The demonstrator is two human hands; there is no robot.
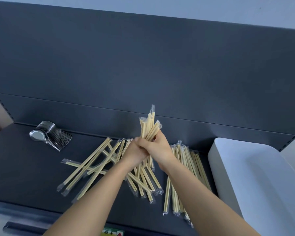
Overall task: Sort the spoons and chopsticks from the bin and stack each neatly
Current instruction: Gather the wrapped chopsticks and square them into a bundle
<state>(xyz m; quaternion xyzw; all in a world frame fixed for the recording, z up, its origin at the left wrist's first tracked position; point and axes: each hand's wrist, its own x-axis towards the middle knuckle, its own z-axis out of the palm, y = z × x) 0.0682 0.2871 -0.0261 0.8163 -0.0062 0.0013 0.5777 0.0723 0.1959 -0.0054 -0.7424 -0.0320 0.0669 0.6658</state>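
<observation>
My left hand (pixel 137 151) and my right hand (pixel 158 146) are clasped together around a bundle of wrapped wooden chopsticks (pixel 149 126), held upright above the shelf with its tips fanning out. Under my hands a loose scatter of wrapped chopsticks (pixel 95 165) lies criss-crossed on the dark shelf (pixel 24 167). To the right, a tidier pile of chopsticks (pixel 184 167) lies roughly parallel. A nested stack of metal spoons (pixel 49 135) rests at the back left of the shelf.
A white bin (pixel 255 181) stands at the right end of the shelf, next to the parallel chopsticks. A dark back panel (pixel 143 65) rises behind the shelf. The shelf's front edge carries a label strip (pixel 111 233).
</observation>
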